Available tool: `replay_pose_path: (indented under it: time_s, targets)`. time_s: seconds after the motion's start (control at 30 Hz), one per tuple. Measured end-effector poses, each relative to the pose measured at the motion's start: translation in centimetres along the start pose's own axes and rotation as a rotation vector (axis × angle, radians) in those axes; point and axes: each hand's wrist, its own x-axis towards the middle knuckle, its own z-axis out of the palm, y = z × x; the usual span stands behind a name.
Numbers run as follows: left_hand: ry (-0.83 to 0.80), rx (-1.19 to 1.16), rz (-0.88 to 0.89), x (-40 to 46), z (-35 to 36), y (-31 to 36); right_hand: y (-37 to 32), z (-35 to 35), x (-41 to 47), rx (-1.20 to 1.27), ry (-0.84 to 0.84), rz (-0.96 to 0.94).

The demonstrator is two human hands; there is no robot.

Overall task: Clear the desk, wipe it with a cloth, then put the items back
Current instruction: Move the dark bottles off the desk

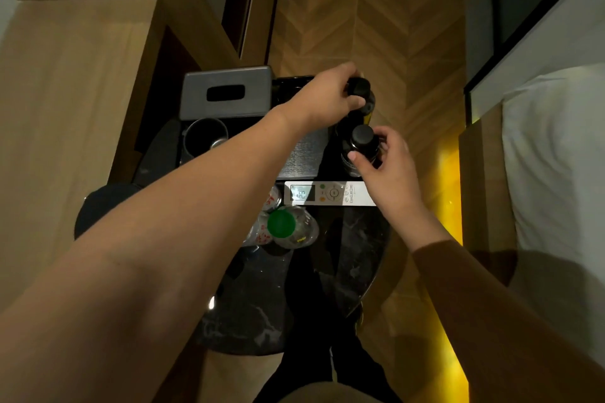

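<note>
Small round black marble desk (353,258) at centre frame, crowded toward twelve o'clock. Left hand (322,100) reaching far across, fingers curled round the black cap of a dark bottle (360,88) at the desk's one o'clock edge. Right hand (388,162) at roughly two o'clock, thumb and fingers pinching a second dark bottle (361,142) just below its black cap. Both bottles upright, near each other, at the right end of a dark tray (307,154). White remote control (329,194) lying crosswise just below the tray. Clear bottle with green cap (282,223) at the desk's nine o'clock side, beside another clear bottle (271,198). Grey tissue box (226,93) at eleven o'clock, metal cup (204,137) just beneath it
</note>
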Motion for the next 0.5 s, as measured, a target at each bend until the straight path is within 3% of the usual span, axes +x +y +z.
replay_pose_path:
  time_s: [0.4,0.5]
  targets:
    - [-0.049,0.182,-0.035,-0.5,-0.4,0.6,-2.1,-0.4,-0.6,-0.082,-0.015,0.024]
    - [0.004,0.235,-0.053,-1.9,-1.2,0.9,-3.0,-1.0,-1.2,-0.161,0.001,-0.014]
